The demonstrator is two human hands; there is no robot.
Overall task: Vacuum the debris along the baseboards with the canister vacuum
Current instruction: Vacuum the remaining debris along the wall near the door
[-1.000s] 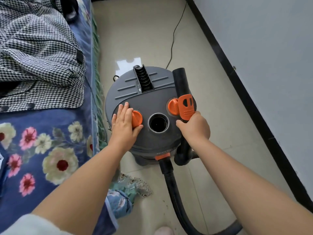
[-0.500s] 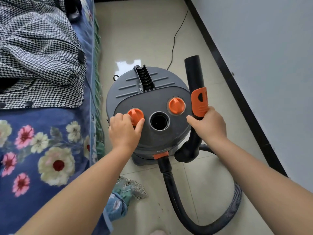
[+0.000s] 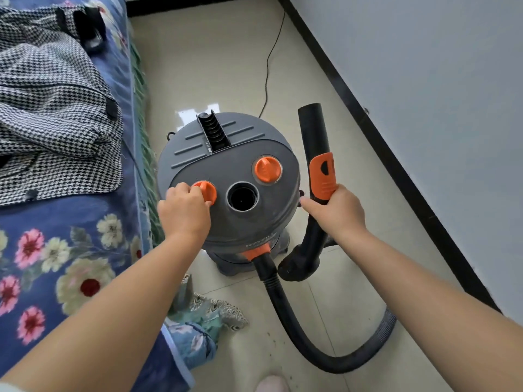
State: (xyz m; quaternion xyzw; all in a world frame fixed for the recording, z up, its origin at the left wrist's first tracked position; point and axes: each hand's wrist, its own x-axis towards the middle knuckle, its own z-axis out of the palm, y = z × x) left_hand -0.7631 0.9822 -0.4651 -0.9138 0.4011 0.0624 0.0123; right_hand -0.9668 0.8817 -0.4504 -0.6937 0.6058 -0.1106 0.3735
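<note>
Canister vacuum [image 3: 229,190] stands on the floor between bed [image 3: 56,264] and black baseboard [image 3: 396,154].

Left grip [image 3: 184,213]: fingers curled round the near orange knob [image 3: 205,192], pinching it.

Right grip [image 3: 336,210]: clamped on the black wand [image 3: 315,137], just below its orange collar [image 3: 322,176]; hose [image 3: 297,329] loops behind.

Judgement: switching on. Turn the knob fully while keeping the wand steady, nozzle end held off the canister, then lower it toward the baseboard.

Embossed lettering low on the drum, unreadable.
</note>
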